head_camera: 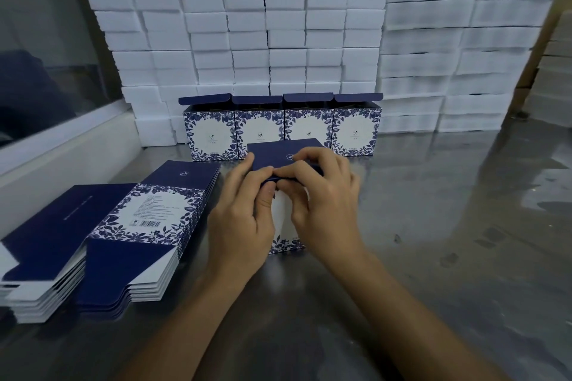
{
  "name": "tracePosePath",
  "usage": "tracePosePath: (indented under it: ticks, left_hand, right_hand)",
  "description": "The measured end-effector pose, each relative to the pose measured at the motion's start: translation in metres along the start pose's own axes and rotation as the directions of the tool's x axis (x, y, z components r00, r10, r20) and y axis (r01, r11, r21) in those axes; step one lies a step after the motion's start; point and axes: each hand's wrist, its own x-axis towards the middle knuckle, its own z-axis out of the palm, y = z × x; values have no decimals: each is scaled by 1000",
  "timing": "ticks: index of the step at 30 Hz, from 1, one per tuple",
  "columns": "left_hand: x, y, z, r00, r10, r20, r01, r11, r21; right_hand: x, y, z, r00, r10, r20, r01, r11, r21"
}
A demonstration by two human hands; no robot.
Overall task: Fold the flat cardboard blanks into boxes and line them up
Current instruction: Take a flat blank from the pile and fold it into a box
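my left hand (244, 219) and right hand (322, 195) pinch the upright box's (283, 226) top flap; four open-lidded boxes (280, 130) stand behind, contents unseen.

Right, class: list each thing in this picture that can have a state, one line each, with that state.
Box in hand: upright on the table, its navy flap being folded at the top.
Left hand: curled round the box's top edge.
Right hand: pinching the flap.
Row of four boxes: folded, upright, side by side, lids open.
Flat blanks: unfolded, in two stacks.
Foam blocks: stacked behind.
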Motion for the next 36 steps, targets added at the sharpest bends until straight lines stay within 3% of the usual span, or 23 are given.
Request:
tracePosePath:
  ticks: [5,10,28,30,33,36]
  left_hand:
    - [1,-4,2,1000,-5,-3,5,1000,-14]
    - [3,-5,1,999,-43,12,43,998,-48]
    - [5,-18,3,999,-36,0,36,997,-71]
    - [4,-17,3,999,-36,-6,35,997,-69]
    - [2,-13,3,1000,-20,-1,20,999,-47]
    - [-3,-9,5,998,4,67,-1,999,-45]
  right_hand:
    - [-3,11,0,999,-34,-32,35,999,34]
    - [-4,22,-1,999,45,-23,-40,981,188]
    - [2,32,-7,990,142,-18,-129,942,309]
    - [1,30,-7,993,90,-74,-71,969,236]
    - [-1,25,-5,979,-104,-178,86,991,-107]
    - [-4,15,0,966,-222,-131,203,969,-142]
